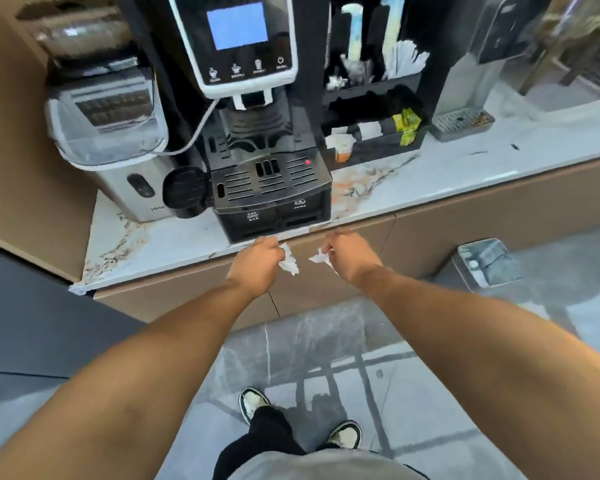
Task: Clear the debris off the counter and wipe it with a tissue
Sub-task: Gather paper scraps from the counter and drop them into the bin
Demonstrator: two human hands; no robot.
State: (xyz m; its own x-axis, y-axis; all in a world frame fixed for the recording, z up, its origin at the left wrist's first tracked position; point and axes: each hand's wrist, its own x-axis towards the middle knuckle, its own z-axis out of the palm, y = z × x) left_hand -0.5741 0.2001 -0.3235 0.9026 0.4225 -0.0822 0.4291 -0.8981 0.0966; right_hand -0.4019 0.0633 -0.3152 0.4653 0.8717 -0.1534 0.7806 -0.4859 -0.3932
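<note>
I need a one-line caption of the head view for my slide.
Both hands, left and right, hold crumpled tissue at the counter edge before the coffee machine.

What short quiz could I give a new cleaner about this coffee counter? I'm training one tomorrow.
1. True or false: both hands hold white tissue.
2. Where is the bin: A) on the counter, B) on the floor to the right, C) under the coffee machine?
3. What colour light glows on the coffee machine's drip tray?

Key
1. True: the left hand and right hand each grip a tissue piece.
2. B: the bin.
3. Red, on the coffee machine.
</note>
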